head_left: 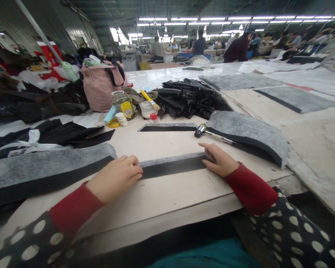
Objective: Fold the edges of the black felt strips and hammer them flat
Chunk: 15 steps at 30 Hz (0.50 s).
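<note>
A narrow black strip (173,168) with a grey fuzzy upper edge lies flat on the pale work board in front of me. My left hand (117,175) is closed on its left end, thumb and fingers together. At the right end, my right hand (220,159) rests with the index finger stretched out and the thumb apart, touching the strip. Just beyond the right hand lies a small mallet (202,131) with a metal handle, its handle reaching onto a grey felt-like panel (245,128) with a black border. A second, shorter black strip (167,128) lies farther back.
Left of me lie another grey panel (50,165) and black pieces tied with white cloth (32,139). Behind the board stand a glass jar (123,106), a yellow-handled brush (150,99), a black stack (190,96) and a pink bag (102,85). People work in the background.
</note>
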Available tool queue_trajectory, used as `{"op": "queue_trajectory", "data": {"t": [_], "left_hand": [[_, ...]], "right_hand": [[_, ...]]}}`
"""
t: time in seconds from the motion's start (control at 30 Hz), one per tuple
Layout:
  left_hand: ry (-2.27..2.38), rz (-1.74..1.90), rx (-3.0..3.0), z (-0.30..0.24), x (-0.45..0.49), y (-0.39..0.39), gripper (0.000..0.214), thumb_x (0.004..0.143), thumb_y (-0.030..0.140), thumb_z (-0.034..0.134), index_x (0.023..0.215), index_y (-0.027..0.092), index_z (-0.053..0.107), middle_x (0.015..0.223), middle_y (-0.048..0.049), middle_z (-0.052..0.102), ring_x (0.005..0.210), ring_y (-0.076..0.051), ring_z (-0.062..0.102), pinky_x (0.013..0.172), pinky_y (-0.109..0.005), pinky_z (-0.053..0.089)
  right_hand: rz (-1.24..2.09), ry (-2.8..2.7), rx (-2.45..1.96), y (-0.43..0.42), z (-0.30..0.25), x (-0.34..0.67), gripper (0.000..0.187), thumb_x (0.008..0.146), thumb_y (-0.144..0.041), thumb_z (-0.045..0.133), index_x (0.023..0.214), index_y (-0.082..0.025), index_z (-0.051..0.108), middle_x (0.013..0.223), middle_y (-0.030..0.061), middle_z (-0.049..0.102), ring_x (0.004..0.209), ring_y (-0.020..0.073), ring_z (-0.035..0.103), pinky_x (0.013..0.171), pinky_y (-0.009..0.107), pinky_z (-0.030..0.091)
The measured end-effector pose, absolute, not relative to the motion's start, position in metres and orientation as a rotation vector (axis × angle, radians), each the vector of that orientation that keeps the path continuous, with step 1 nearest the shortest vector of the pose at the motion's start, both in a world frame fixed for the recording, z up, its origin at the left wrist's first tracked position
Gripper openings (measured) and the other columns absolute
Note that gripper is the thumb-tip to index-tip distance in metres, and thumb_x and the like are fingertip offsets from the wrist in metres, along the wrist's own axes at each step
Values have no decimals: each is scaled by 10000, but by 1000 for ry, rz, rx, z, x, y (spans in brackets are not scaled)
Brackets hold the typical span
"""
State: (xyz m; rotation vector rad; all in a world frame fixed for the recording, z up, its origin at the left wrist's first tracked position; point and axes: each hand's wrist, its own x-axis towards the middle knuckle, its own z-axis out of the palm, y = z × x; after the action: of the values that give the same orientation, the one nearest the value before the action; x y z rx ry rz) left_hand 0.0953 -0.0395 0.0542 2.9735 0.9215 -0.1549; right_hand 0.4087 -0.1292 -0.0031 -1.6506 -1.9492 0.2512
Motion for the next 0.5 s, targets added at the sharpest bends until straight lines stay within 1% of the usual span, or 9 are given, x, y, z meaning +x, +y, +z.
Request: {"op": "queue_trajectory", "data": {"t": [0.07,0.1,0.13,0.2,0.27,0.37,0.5], "left_hand": [[911,-180,3069,57,116,-46,212,808,246,453,684,162,604,777,-64,496,753,-191,458,686,-321,383],[886,-178,3104,57,129,-50,207,799,219,464,645,149,583,749,-70,493,744,-199,455,666,-324,387],[839,-160,3130,56,143,-53,189,795,184,460,646,143,568,742,-74,495,741,-203,455,652,-322,391],[694,-77,3145,51,173,-60,151,795,107,420,731,146,551,772,-70,508,740,-193,461,645,-309,402],[541,31,3103,42,202,-64,166,799,70,385,807,154,528,808,-55,516,743,-175,471,664,-295,414],[451,200,3021,23,232,-65,147,815,94,379,838,147,515,839,-50,517,785,-165,475,720,-287,421],[448,315,2931,6,242,-62,151,842,154,380,868,142,528,869,-52,521,825,-157,472,770,-279,413]], "right_hand": [[254,-1944,-1649,-130,-4,409,534,680,-127,484,1200,-164,366,809,35,435,676,137,420,655,293,409],[253,-1943,-1650,-130,-4,408,531,680,-125,483,1198,-162,370,813,38,437,696,143,427,669,298,408],[250,-1944,-1650,-130,-3,408,528,680,-122,481,1195,-160,375,815,41,440,715,149,433,680,301,408],[241,-1944,-1647,-130,-3,407,525,677,-117,478,1191,-158,384,824,47,448,741,158,444,690,305,408],[237,-1942,-1641,-131,-2,406,526,673,-110,474,1190,-162,389,832,50,457,747,162,452,685,306,411],[242,-1934,-1628,-131,-2,404,540,664,-99,467,1196,-152,390,824,52,461,741,161,454,674,308,416],[311,-1856,-1601,-129,-5,408,534,646,-118,487,1175,-136,418,795,40,450,687,142,443,657,312,428]]}}
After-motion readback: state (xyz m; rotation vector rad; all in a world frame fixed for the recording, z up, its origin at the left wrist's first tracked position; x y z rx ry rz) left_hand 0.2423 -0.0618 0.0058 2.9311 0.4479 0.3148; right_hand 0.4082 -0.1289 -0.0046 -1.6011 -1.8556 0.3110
